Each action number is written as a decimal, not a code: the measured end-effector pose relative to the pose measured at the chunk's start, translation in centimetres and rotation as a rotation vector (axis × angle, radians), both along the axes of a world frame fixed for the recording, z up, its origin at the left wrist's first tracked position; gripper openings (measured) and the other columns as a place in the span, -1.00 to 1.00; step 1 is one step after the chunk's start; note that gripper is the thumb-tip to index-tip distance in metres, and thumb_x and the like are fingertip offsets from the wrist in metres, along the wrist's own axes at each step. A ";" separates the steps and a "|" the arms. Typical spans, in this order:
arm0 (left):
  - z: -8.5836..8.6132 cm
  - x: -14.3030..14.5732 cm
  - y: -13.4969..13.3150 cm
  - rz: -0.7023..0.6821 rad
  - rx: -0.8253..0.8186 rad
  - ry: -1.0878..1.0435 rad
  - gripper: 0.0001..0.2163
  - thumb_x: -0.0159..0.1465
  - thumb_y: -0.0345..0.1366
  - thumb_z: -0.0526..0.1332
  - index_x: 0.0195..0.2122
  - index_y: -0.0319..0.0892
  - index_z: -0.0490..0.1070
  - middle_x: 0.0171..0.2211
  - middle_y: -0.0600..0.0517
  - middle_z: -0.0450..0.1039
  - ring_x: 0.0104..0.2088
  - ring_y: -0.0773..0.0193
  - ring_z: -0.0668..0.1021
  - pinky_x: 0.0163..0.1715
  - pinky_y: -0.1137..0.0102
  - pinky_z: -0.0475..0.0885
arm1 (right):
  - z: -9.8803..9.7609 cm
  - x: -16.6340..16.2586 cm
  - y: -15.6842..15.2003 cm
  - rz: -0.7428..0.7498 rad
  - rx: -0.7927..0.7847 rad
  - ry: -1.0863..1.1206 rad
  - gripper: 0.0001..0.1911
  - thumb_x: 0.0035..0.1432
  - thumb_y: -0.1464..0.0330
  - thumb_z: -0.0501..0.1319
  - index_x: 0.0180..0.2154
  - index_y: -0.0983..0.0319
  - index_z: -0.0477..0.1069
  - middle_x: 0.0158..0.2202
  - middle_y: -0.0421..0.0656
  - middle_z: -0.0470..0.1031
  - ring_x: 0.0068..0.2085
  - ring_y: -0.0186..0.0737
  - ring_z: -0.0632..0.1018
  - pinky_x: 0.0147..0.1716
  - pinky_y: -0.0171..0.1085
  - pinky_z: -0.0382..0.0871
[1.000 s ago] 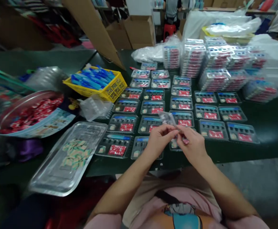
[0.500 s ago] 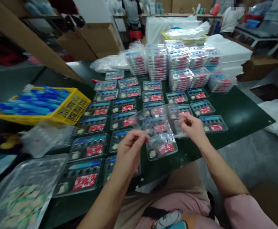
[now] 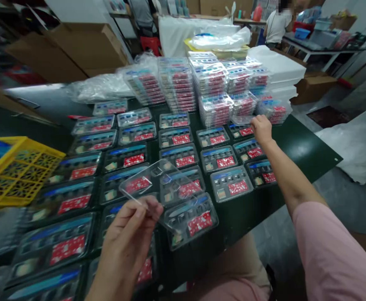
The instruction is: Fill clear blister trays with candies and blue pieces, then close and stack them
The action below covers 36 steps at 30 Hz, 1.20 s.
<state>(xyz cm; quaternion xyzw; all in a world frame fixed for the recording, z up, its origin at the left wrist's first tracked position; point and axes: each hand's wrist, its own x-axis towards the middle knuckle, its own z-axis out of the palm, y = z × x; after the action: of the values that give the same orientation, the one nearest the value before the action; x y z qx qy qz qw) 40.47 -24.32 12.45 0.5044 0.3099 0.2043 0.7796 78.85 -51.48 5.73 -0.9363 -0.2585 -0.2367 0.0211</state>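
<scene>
My left hand (image 3: pixel 126 242) pinches the edge of a clear plastic lid (image 3: pixel 157 184). The lid is tilted over the filled trays near the table's front. Stretched out to the back right, my right hand (image 3: pixel 262 129) has its fingers closed on a second clear lid (image 3: pixel 243 120), partly hidden by the hand. That lid is over a tray (image 3: pixel 239 130) in front of the stacks. Each tray, such as the front one (image 3: pixel 198 221), holds a blue pen-like item, a red patterned piece and a small pale piece.
Tall stacks of packed trays (image 3: pixel 178 83) stand along the back. A yellow basket (image 3: pixel 22 171) of blue items is at the left. Rows of trays cover the green table (image 3: pixel 308 146). White foam blocks (image 3: pixel 273 69) and cardboard boxes (image 3: pixel 85 46) lie beyond. Two people are in the background.
My right hand has reached away to the back right with a lid. My left hand keeps its lid, lower and further left in view. The camera has turned right.
</scene>
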 end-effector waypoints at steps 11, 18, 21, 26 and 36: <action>-1.6 2.1 -0.3 -0.024 -0.041 0.054 -0.79 -0.04 -0.16 0.47 -0.50 -0.07 0.48 -0.32 0.10 0.47 -0.27 0.33 0.49 -0.20 0.58 0.50 | -3.4 1.9 0.8 0.080 -0.248 0.157 -0.68 0.39 0.42 -0.06 -0.15 0.29 0.46 -0.16 0.03 0.47 -0.12 -0.05 0.34 -0.21 -0.17 0.12; -1.5 2.7 -1.1 -0.027 -0.054 0.066 -0.78 -0.09 -0.17 0.48 -0.52 -0.05 0.47 -0.33 0.10 0.45 -0.31 0.31 0.48 -0.20 0.53 0.50 | -2.9 0.7 0.8 0.087 -0.291 0.286 -0.66 0.36 0.46 -0.07 -0.08 0.30 0.46 -0.09 0.04 0.48 -0.06 -0.06 0.38 -0.14 -0.19 0.21; -1.6 2.6 -1.1 -0.031 -0.053 0.073 -0.78 -0.08 -0.17 0.47 -0.53 -0.06 0.45 -0.34 0.10 0.45 -0.34 0.32 0.47 -0.24 0.53 0.50 | -2.4 0.3 1.1 0.096 -0.309 0.317 -0.65 0.35 0.47 -0.07 -0.01 0.30 0.44 -0.06 0.07 0.49 -0.04 -0.04 0.39 -0.10 -0.17 0.23; -1.9 2.4 -0.9 -0.037 -0.052 0.081 -0.79 -0.05 -0.16 0.46 -0.51 -0.05 0.45 -0.32 0.08 0.44 -0.33 0.29 0.47 -0.24 0.51 0.52 | -2.3 -0.2 1.5 0.074 -0.249 0.377 -0.58 0.35 0.46 -0.10 0.12 0.23 0.37 0.09 0.07 0.42 0.07 0.05 0.36 -0.02 -0.06 0.23; -2.3 2.7 -1.5 -0.051 -0.080 0.053 -0.76 -0.08 -0.18 0.49 -0.51 -0.08 0.46 -0.34 0.10 0.47 -0.34 0.32 0.48 -0.27 0.51 0.51 | -4.1 0.9 2.8 0.024 -0.126 0.507 -0.45 0.36 0.05 -0.05 0.27 0.09 0.22 0.33 0.03 0.16 0.26 0.17 0.23 0.14 0.14 0.16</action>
<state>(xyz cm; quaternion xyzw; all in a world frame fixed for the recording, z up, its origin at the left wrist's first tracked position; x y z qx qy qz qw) 43.16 -25.84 10.18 0.4858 0.3256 0.1584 0.7956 79.72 -48.64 1.64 -0.9621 -0.2703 0.0224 0.0298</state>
